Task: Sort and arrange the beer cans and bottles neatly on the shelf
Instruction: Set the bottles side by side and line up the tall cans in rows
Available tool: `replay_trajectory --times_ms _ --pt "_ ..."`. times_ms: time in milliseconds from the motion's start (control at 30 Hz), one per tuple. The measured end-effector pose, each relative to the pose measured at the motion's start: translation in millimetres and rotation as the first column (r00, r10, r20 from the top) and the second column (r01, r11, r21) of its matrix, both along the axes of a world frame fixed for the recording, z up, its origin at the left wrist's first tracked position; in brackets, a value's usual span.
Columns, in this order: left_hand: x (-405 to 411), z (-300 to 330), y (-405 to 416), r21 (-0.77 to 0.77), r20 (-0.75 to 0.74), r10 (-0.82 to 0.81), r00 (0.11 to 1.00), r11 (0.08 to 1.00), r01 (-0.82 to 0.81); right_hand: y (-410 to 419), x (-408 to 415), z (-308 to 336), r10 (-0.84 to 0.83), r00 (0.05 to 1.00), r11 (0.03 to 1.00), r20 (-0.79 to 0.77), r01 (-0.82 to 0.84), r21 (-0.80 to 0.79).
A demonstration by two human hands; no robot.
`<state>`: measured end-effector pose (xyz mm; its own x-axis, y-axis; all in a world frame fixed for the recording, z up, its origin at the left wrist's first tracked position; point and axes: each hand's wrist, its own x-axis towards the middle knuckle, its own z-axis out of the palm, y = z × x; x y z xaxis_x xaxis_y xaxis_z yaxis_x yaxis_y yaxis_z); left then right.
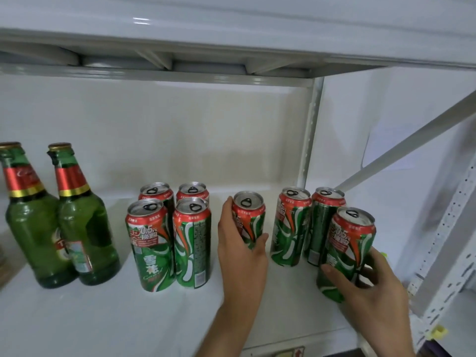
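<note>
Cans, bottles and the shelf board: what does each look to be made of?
Cans, such as the one in the left hand: thin metal, probably aluminium, with bare silvery tops, pull tabs and glossy printed sides. Bottles: translucent green glass, shiny, with gold caps and paper or foil labels. Shelf board: likely painted metal, smooth pale off-white with soft reflections; the upright is punched steel.
</note>
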<state>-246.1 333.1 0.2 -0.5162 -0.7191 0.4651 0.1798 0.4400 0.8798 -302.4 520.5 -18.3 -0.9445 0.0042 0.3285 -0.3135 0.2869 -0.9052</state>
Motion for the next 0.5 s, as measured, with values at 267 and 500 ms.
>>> replay_trajectory --times_ms 267,500 --pt "121 23 -4 -0.164 -0.138 -0.022 0.990 0.986 -0.001 -35 55 35 0.242 0.970 0.968 0.031 -0.239 -0.072" --pt "194 -1 -74 -0.189 0.006 0.124 0.992 0.974 -0.121 -107 108 24 0.511 0.850 0.859 0.129 -0.510 -0.044"
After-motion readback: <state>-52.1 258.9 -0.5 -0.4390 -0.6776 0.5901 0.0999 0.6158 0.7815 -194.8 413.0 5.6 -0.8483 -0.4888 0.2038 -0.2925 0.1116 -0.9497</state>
